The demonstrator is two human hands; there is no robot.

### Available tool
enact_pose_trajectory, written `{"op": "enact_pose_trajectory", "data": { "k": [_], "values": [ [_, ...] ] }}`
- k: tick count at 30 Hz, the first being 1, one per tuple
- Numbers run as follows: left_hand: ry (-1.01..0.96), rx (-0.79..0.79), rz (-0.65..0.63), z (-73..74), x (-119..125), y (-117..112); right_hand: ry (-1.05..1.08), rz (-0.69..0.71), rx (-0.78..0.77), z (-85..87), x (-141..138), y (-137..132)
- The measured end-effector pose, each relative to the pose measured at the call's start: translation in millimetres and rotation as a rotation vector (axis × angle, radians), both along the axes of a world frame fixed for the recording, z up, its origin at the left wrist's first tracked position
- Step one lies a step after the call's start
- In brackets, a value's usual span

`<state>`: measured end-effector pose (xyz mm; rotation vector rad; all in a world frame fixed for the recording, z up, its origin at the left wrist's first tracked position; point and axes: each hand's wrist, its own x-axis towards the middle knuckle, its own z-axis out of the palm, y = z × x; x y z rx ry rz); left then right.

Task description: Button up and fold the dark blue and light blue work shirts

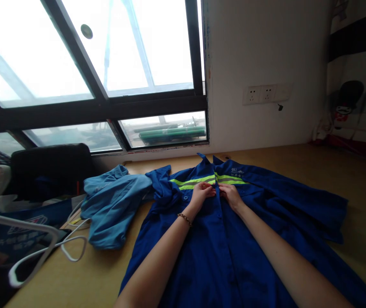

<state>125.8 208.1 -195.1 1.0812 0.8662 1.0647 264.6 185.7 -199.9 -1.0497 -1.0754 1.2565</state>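
Note:
A dark blue work jacket (196,244) lies spread, front up, on the wooden table, its collar toward the window wall. Yellow-green reflective stripes cross its chest, and white lettering sits on one side. My left hand (202,192), with a beaded bracelet at the wrist, pinches the front edge just below the stripe. Opposite it, my right hand (230,196) grips the other side of the same front opening, fingers bent. Both hands nearly meet at the placket; whatever small part lies between the fingertips is hidden. One sleeve is bunched at the left, the other stretches out to the right.
A folded light blue garment (115,205) lies left of the jacket on the wooden table (106,273). A white cable or wire loop (74,252) hangs over the left edge, near a dark bag (51,171). Behind are a window, wall sockets (260,94) and a curtain (356,77).

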Motion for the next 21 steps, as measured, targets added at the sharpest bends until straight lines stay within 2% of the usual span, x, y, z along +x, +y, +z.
{"op": "enact_pose_trajectory", "data": {
  "k": [4,6,11,21],
  "values": [
    [-0.009,0.017,0.043,5.9,0,1,-0.317,-0.088,0.309,0.8,2,1],
    [-0.016,0.007,0.026,4.5,-1,1,-0.396,-0.15,0.405,-3.8,2,3],
    [-0.046,-0.015,-0.036,-4.0,-6,3,-0.51,-0.249,0.47,-14.4,1,6],
    [-0.024,0.016,0.013,-6.8,-4,2,-0.727,-0.324,0.621,-4.1,-8,-9]
  ]
}}
